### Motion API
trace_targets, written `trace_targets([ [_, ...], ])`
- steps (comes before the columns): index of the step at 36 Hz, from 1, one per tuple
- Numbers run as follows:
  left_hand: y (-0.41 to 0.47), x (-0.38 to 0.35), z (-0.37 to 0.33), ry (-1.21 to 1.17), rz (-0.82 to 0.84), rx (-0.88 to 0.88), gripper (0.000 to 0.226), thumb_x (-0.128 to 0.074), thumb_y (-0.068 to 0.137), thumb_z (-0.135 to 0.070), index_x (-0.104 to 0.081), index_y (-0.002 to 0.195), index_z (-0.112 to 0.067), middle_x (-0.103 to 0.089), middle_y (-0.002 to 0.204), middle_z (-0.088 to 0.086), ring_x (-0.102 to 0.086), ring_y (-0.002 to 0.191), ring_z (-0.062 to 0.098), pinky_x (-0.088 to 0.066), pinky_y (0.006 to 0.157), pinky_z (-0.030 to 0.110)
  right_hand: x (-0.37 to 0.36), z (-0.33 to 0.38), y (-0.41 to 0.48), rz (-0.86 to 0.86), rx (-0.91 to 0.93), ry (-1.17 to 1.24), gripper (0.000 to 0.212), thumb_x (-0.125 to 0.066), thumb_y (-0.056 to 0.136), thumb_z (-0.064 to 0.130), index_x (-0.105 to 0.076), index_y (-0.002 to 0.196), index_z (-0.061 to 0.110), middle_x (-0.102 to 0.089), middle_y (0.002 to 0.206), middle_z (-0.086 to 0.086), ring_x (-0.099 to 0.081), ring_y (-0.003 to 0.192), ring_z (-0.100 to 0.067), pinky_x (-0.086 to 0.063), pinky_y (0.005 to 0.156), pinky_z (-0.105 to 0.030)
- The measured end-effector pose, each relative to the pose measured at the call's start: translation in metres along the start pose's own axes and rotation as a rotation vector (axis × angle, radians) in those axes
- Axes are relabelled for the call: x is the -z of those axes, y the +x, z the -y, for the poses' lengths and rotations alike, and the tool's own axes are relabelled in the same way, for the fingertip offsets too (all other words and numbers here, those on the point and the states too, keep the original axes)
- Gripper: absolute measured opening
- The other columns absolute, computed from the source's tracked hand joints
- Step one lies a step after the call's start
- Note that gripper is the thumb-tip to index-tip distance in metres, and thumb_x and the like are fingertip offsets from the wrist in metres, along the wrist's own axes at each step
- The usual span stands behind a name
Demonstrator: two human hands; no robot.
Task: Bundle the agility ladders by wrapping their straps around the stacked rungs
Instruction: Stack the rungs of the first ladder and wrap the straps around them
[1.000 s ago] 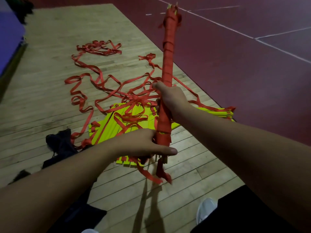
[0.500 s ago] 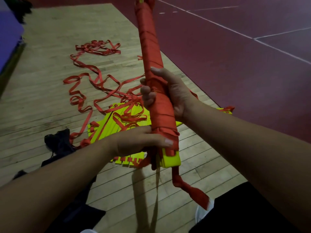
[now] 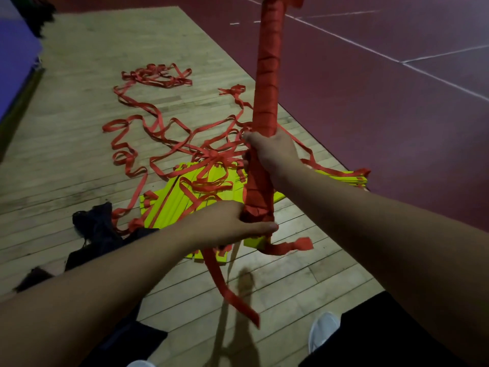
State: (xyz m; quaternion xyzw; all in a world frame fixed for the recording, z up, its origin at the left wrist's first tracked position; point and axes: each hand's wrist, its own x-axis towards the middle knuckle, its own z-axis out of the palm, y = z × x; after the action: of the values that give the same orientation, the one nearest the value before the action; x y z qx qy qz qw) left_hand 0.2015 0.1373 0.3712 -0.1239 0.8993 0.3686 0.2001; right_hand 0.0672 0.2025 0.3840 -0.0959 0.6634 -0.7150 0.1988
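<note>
I hold the bundle nearly upright in front of me, its stacked rungs wound in red strap from top to bottom. My right grip is clenched round its middle. My left grip clasps the lower end, thumb laid across the last turns. Below that hand a yellow rung end shows. One loose tail hangs down from it and a shorter end sticks out to the right. Behind the bundle, on the wooden floor, lies a heap of yellow rungs with loose straps tangled over and beyond them. A black cloth lies just left of the heap, and a white shoe shows at the lower right.
</note>
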Motion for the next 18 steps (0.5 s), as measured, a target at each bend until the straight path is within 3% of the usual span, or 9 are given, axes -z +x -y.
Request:
trace_targets([
  [2,0.006,-0.005,0.005,0.055,-0.134,-0.034,0.066,-0.054,0.069,-0.084,-0.07,0.083,-0.022,-0.07,0.072,0.002,-0.065,0.066,0.019,-0.051,0.063,0.04,-0.003,-0.002,-0.001,-0.039,0.006,-0.031,0.025,-0.065,0.095,0.016,-0.054,0.113,0.003,-0.057,0.07,-0.009,-0.057,0.049,-0.017,-0.051,0.051,-0.03],
  [5,0.009,-0.001,0.012,-0.035,-0.166,-0.041,0.045,-0.065,0.08,-0.065,-0.068,0.071,-0.021,-0.061,0.059,0.0,-0.053,0.054,0.015,-0.041,0.056,0.033,-0.006,0.001,-0.005,0.024,-0.066,0.052,0.026,-0.06,0.097,0.024,-0.054,0.114,0.006,-0.055,0.066,-0.006,-0.055,0.053,-0.018,-0.052,0.056,-0.031],
  [8,0.003,0.013,0.014,-0.232,-0.037,-0.089,0.042,-0.071,0.078,-0.061,-0.07,0.088,-0.02,-0.07,0.08,0.012,-0.062,0.071,0.025,-0.05,0.068,0.036,0.001,0.014,-0.012,0.231,-0.196,0.366,0.034,-0.059,0.096,0.037,-0.05,0.114,0.009,-0.058,0.072,-0.009,-0.059,0.056,-0.02,-0.054,0.057,-0.028],
  [10,-0.005,0.022,0.014,-0.39,0.055,-0.128,0.052,-0.076,0.065,-0.065,-0.068,0.093,-0.022,-0.07,0.084,0.007,-0.065,0.081,0.024,-0.051,0.083,0.039,0.01,0.021,-0.013,0.346,-0.223,0.523,0.037,-0.057,0.096,0.043,-0.048,0.111,0.011,-0.056,0.076,-0.012,-0.06,0.057,-0.021,-0.055,0.059,-0.03],
  [12,-0.011,0.025,0.013,-0.564,0.145,-0.173,0.051,-0.075,0.06,-0.056,-0.068,0.095,-0.021,-0.073,0.085,0.0,-0.068,0.087,0.02,-0.051,0.089,0.038,0.015,0.027,-0.014,0.431,-0.244,0.591,0.039,-0.057,0.095,0.048,-0.052,0.106,0.011,-0.055,0.076,-0.012,-0.06,0.056,-0.021,-0.055,0.058,-0.03],
  [14,-0.012,0.022,0.014,-0.669,0.257,-0.207,0.05,-0.083,0.058,-0.053,-0.072,0.091,-0.018,-0.074,0.086,0.004,-0.069,0.087,0.027,-0.054,0.085,0.041,0.013,0.028,-0.017,0.514,-0.294,0.63,0.042,-0.061,0.089,0.048,-0.057,0.106,0.01,-0.057,0.071,-0.01,-0.058,0.055,-0.018,-0.054,0.055,-0.029],
  [16,-0.013,0.02,0.015,-0.694,0.387,-0.211,0.056,-0.087,0.052,-0.065,-0.076,0.087,-0.023,-0.074,0.088,0.012,-0.068,0.082,0.034,-0.055,0.078,0.044,0.008,0.026,-0.02,0.532,-0.338,0.603,0.036,-0.064,0.085,0.04,-0.057,0.104,0.011,-0.057,0.065,-0.006,-0.057,0.05,-0.015,-0.053,0.05,-0.025],
  [18,-0.014,0.022,0.015,-0.692,0.507,-0.197,0.06,-0.08,0.059,-0.07,-0.075,0.091,-0.019,-0.072,0.086,0.017,-0.07,0.074,0.03,-0.059,0.069,0.038,0.004,0.02,-0.018,0.48,-0.322,0.447,0.023,-0.062,0.092,0.033,-0.055,0.093,0.011,-0.059,0.06,-0.004,-0.057,0.046,-0.012,-0.052,0.048,-0.023],
])
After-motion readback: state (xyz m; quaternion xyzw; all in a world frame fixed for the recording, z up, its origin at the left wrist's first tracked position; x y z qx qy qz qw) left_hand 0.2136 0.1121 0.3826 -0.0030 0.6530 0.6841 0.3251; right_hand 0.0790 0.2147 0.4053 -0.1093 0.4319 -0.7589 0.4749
